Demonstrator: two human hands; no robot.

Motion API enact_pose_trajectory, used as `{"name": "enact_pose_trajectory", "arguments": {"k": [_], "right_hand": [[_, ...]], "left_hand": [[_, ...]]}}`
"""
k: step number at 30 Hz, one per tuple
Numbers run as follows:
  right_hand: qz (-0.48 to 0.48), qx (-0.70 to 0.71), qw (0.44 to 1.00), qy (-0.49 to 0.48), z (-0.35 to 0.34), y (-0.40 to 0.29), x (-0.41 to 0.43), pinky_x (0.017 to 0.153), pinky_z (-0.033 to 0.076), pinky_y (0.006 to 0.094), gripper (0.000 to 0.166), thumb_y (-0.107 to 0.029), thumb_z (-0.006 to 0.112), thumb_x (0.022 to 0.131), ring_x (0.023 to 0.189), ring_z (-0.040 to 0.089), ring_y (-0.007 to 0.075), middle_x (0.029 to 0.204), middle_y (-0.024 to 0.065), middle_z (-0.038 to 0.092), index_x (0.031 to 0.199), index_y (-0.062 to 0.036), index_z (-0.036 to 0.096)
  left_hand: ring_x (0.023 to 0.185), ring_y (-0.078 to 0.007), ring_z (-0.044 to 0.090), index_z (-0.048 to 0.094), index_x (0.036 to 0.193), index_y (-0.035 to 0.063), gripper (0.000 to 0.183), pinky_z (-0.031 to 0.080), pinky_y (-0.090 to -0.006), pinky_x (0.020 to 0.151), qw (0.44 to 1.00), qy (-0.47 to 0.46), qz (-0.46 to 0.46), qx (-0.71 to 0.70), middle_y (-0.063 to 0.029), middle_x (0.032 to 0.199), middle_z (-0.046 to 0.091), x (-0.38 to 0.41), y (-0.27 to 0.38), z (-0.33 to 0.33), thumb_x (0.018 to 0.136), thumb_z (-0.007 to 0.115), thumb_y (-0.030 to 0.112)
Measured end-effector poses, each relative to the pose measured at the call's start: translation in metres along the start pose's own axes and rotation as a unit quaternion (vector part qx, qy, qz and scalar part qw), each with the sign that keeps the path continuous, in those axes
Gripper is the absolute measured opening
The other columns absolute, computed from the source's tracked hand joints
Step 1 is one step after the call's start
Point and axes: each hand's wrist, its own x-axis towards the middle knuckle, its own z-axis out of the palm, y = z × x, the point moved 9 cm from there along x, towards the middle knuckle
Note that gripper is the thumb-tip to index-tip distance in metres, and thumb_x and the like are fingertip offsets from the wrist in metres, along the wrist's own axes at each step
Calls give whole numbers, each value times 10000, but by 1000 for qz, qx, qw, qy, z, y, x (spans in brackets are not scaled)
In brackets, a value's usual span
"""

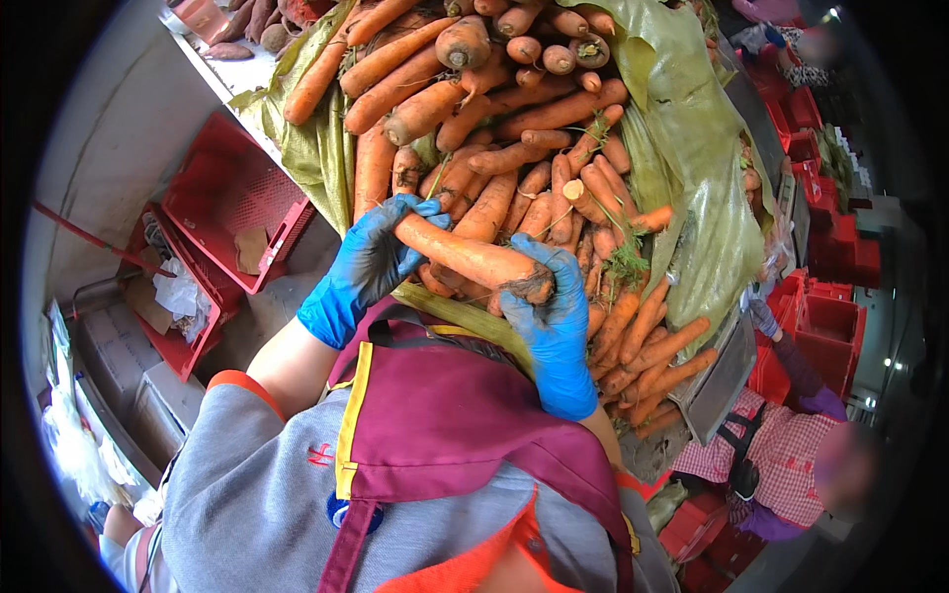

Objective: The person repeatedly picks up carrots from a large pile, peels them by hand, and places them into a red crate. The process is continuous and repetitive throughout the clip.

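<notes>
A large, thick carrot (467, 256) with dirt on its blunt end lies across both my hands. My left hand (371, 259), in a blue disposable glove with darkened fingers, grips its narrower end. The dirty end rests between the thumb and fingers of my right hand (552, 319), gloved the same way. Just beyond my hands a heap of loose carrots (493, 204) spreads over an opened yellow-green woven sack (675, 148). Green leaf sprigs (626, 256) lie among them. More carrots (652, 363) are piled to the right of my right hand.
Red plastic crates (230, 200) stand at the left, one holding plastic and cardboard. Sweet potatoes (259, 18) lie on the table at the upper left. A metal tray (715, 385) is at the right, near a co-worker (771, 452) in a checked top. Further red crates (830, 319) stand beyond.
</notes>
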Motion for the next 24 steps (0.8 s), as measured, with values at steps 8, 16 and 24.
{"name": "enact_pose_trajectory", "arguments": {"k": [8,16,24], "right_hand": [[209,265,937,94,-11,37,-11,467,384,196,177,-64,546,782,644,514,72,972,71,605,957,-56,567],[313,367,874,55,-8,57,-16,359,382,216,150,-157,510,877,576,568,131,807,73,642,906,-46,607],[146,310,935,94,-36,25,2,723,493,265,80,-75,580,868,763,612,154,834,73,642,926,-29,612]], "left_hand": [[945,-203,581,544,988,81,218,543,-239,616,984,-33,78,158,-62,928,566,-8,9,28,857,616,240],[961,-221,523,509,935,68,340,439,-331,867,949,-90,144,264,-89,951,543,-12,24,56,763,706,284],[1057,-228,542,536,1012,22,365,448,-366,923,973,-130,93,166,-111,1076,565,-2,9,40,780,699,252]]}}
